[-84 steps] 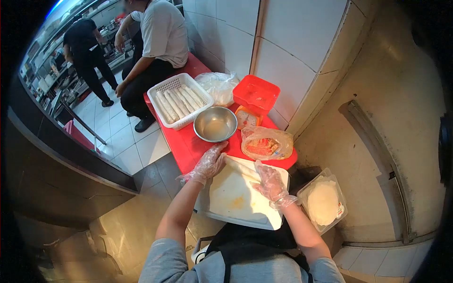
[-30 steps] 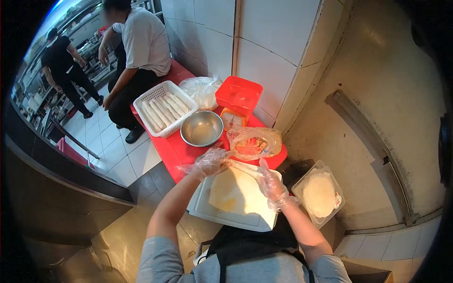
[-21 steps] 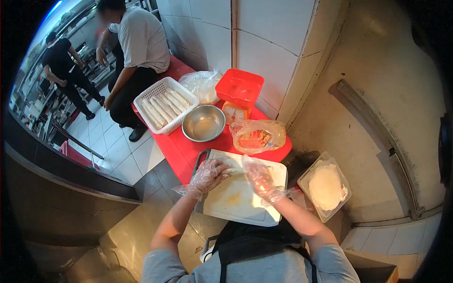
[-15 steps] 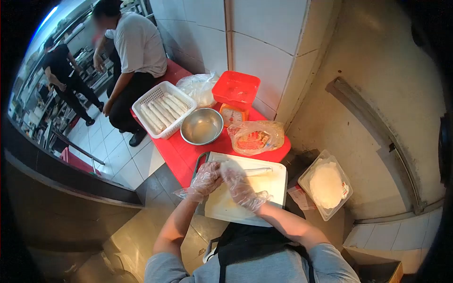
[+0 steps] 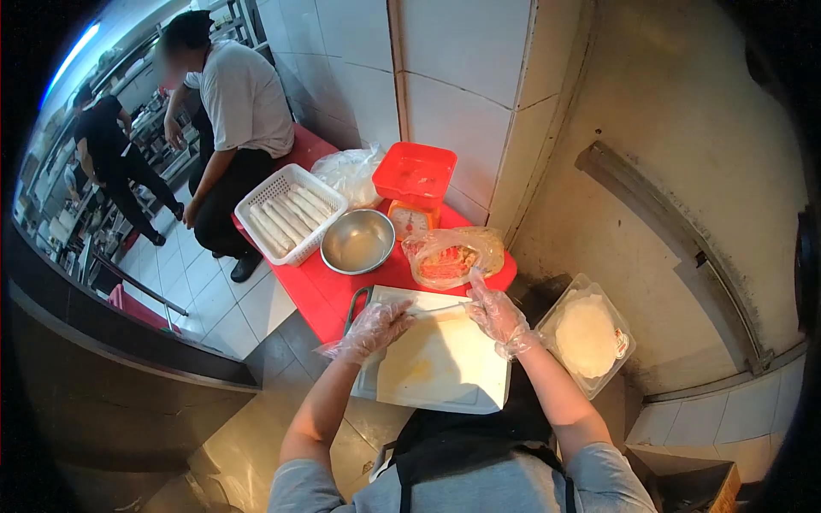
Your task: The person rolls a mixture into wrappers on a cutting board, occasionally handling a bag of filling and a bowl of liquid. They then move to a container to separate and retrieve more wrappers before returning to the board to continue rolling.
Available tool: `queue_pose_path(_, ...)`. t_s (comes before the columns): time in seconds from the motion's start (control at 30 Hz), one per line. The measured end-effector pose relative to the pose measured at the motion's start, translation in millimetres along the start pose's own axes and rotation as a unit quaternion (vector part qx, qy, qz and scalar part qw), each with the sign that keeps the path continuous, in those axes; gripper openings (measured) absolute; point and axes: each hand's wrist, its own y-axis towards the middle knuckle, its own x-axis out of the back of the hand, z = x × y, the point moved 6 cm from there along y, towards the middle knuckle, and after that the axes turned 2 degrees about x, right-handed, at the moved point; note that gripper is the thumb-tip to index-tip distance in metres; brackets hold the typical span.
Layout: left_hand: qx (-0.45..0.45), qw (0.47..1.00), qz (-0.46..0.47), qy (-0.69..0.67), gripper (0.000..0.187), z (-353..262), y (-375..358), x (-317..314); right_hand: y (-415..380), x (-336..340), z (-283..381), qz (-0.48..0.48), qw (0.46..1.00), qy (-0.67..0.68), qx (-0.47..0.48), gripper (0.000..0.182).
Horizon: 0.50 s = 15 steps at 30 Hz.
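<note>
A long, pale spring roll (image 5: 440, 313) lies across the upper part of the white cutting board (image 5: 445, 376), between my two hands. My left hand (image 5: 376, 329), in a clear plastic glove, has its fingers closed at the roll's left end. At the other end is my right hand (image 5: 498, 318), gloved too, gripping the roll with one finger stretched out toward the filling bag. Just beyond the board, a clear plastic bag (image 5: 453, 258) contains orange-red filling. A steel bowl (image 5: 358, 243) sits to its left.
Several finished rolls lie in a white basket (image 5: 248, 208) on the red table (image 5: 321, 295). Behind the bowl are an orange scale (image 5: 410, 221) with a red tray (image 5: 415, 173) and a plastic bag (image 5: 352, 175). Round wrappers (image 5: 586, 335) fill a container at right. Two people are at left.
My hands have moved apart, the right one going rightward to the roll's far end. The roll now spans between both hands. The whole view has shifted slightly.
</note>
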Motion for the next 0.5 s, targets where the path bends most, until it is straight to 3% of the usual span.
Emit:
queue_pose_path(0.03,-0.005,0.997,0.027,0.076,0.047,-2.2,2.8,3.0,-5.2,8.6,20.5,-0.044,0.996,-0.031,0.069,0.079)
queue_pose_path(0.07,-0.057,0.994,-0.022,0.094,0.047,-10.3,5.4,6.1,-10.6,14.7,37.4,-0.086,0.985,-0.062,0.136,0.076)
queue_pose_path(0.13,-0.160,0.972,-0.116,0.127,0.049,-28.0,10.3,-6.2,-16.1,6.0,28.6,-0.063,0.988,-0.067,0.124,0.071)
queue_pose_path(0.17,-0.132,0.981,-0.078,0.122,0.050,-24.4,20.2,-31.1,-20.7,1.4,23.1,-0.051,0.989,-0.070,0.117,0.069)
queue_pose_path(0.3,-0.168,0.977,-0.112,0.065,0.041,-68.8,52.2,-78.0,-27.6,-1.0,25.1,-0.046,0.979,-0.162,0.118,0.065)
queue_pose_path(0.5,-0.158,0.972,-0.160,0.064,0.037,-66.3,40.4,-82.0,-26.6,-1.4,20.4,-0.035,0.975,-0.185,0.119,0.062)
